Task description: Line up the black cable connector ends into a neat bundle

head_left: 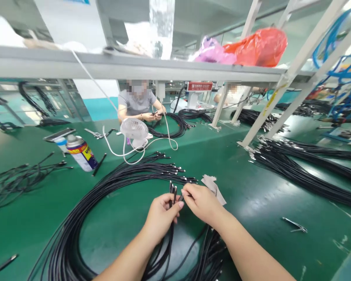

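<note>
Several black cables stand upright in my left hand, their connector ends poking up above the fingers. My right hand meets it from the right, its fingers pinched on one cable end beside the others. Below my hands the cables run down into a loose heap of black cables near the front edge of the view. A large curved bundle of black cables sweeps round on the left, its connector ends lying just beyond my hands. A crumpled grey cloth lies right behind my right hand.
A spray can and a small white fan with its white cord stand at the left back. Across the green table a person handles cables. More cable bundles and small nippers lie to the right. A shelf spans overhead.
</note>
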Tool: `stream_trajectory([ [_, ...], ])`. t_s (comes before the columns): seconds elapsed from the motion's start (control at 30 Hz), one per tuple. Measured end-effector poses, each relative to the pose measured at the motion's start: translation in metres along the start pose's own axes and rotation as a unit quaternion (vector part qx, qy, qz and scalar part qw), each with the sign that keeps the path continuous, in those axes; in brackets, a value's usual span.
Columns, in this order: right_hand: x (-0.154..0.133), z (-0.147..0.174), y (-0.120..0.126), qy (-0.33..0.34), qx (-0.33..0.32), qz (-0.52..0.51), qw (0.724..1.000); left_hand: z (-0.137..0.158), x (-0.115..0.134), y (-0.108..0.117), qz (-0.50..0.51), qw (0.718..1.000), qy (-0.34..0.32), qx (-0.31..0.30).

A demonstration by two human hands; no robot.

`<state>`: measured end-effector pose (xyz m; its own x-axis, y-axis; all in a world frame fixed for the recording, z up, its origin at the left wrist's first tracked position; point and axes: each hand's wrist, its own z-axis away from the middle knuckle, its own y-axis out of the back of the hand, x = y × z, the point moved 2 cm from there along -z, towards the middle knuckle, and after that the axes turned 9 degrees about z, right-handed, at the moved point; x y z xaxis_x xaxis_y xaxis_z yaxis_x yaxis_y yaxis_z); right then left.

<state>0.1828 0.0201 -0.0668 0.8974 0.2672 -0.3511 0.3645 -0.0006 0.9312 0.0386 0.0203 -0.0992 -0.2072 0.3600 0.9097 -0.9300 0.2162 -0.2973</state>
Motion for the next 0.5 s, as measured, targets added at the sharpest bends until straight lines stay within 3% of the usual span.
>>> stream_trajectory([
  [0.27,0.007,-0.005,-0.005,0.021,0.020,0.074,0.997,-0.011,-0.016,-0.001,-0.015,0.999,-0.044,-0.012],
  [0.5,0.012,-0.007,-0.007,-0.004,0.017,0.084,0.996,-0.007,-0.008,-0.004,0.060,0.997,-0.040,-0.023],
])
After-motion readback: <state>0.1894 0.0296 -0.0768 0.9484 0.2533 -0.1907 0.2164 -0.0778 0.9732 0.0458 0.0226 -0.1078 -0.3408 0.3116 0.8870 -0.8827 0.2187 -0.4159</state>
